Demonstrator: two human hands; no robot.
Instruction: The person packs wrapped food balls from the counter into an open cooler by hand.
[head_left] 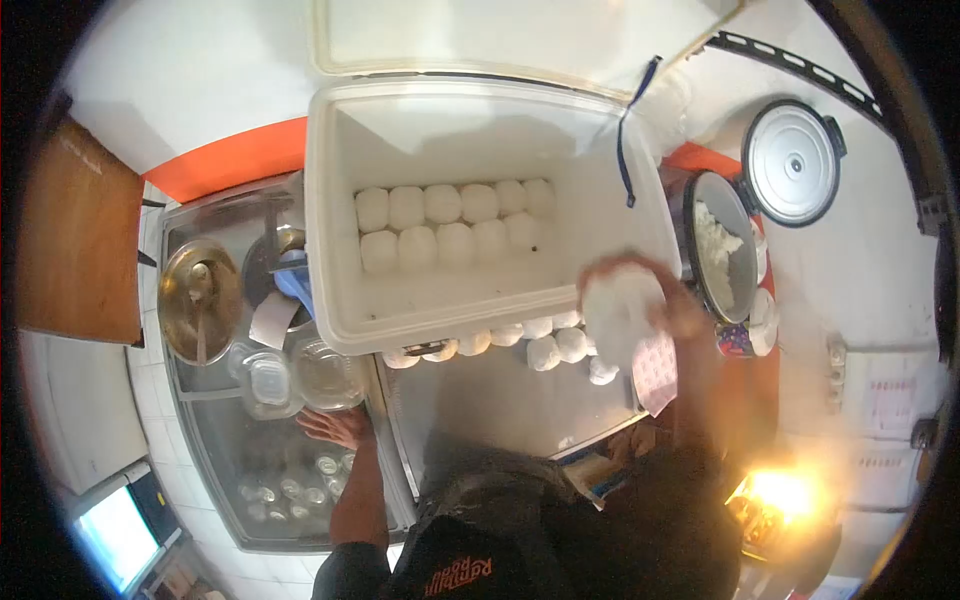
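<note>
My left hand [340, 428] rests with fingers spread on the glass-topped counter, just below the clear plastic containers [330, 373], and holds nothing. My right hand [682, 305], smeared by motion, curls around a white rounded object [622, 308] at the front right corner of the white open bin [330, 210]. The blur hides what kind of object it is. Inside the bin, white dough-like balls [443, 204] lie in two rows toward the left. Smaller white balls [543, 352] sit along the metal worktop [470, 400] before the bin. A pink patterned paper [655, 374] is beside my right hand.
A round pot [745, 262] with white food stands right of the bin; its metal lid [793, 165] leans behind it. Left are a metal bowl with a spoon [201, 300] and a blue-handled item [292, 277]. A bright flame-like light [785, 492] glows at lower right.
</note>
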